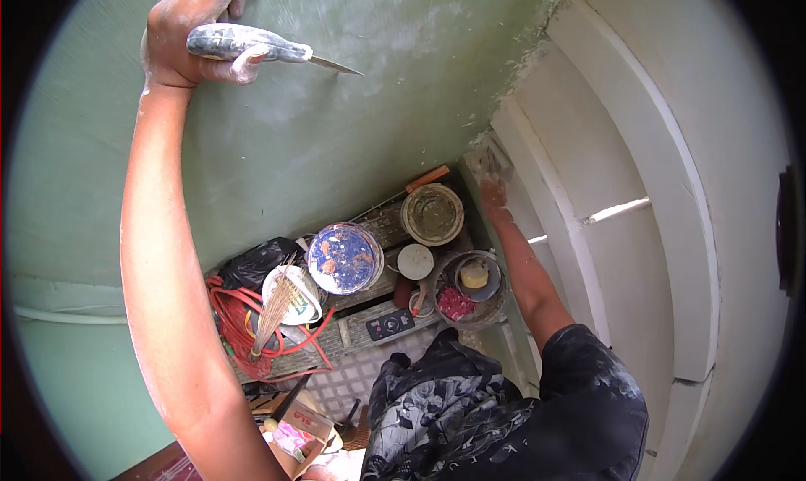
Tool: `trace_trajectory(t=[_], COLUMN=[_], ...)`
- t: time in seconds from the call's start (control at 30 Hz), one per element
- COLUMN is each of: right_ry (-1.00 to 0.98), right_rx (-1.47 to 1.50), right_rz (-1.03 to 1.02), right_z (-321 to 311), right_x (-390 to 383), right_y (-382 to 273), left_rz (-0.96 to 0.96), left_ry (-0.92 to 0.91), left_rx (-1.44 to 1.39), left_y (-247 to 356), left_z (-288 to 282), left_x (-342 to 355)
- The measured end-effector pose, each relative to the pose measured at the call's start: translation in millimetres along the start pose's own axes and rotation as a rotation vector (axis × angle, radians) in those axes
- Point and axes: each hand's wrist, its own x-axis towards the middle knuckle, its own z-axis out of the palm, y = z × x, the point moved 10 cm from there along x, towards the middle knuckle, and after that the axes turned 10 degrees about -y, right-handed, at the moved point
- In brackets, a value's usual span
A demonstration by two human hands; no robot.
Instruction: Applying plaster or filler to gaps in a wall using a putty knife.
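My left hand (180, 40), dusted with white, is raised against the green wall (336, 128). Between its thumb and palm sits a putty knife (252, 43); the pale-smeared handle points right and the thin blade shows edge-on, in front of the wall. Some of its fingertips are cut off by the upper edge. Farther down and to the right, my right hand (494, 192) reaches to the corner where the green wall meets white panels (562, 103). Its whitened fingers are on a flat grey piece (489, 155), whose kind is too small to tell.
Below, a plank platform (361, 334) carries a blue-and-white smeared bucket lid (345, 258), a round tub (432, 215), a basin (470, 313) with a sponge (474, 274), a red hose (243, 334), a straw brush (275, 313) and a black remote (390, 325). An open carton (306, 431) stands nearer.
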Motion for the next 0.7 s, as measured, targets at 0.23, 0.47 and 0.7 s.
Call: trace_trajectory(t=[0.23, 0.47, 0.7], right_ry=[-0.002, 0.280, -0.156], right_rx=[-0.092, -0.366, 0.006], right_rz=[-0.155, -0.074, -0.119], right_z=[26.6, -14.5, -3.4], right_x=[11.8, 13.2, 18.7], right_y=[1.3, -41.0, -50.8], left_rz=[0.024, -0.008, 0.140], left_ry=[0.022, 0.013, 0.003], left_rx=[0.008, -0.006, 0.257], left_y=[6.6, 12.4, 31.1], left_z=[5.9, -4.0, -2.9], left_x=[7.6, 7.3, 16.9])
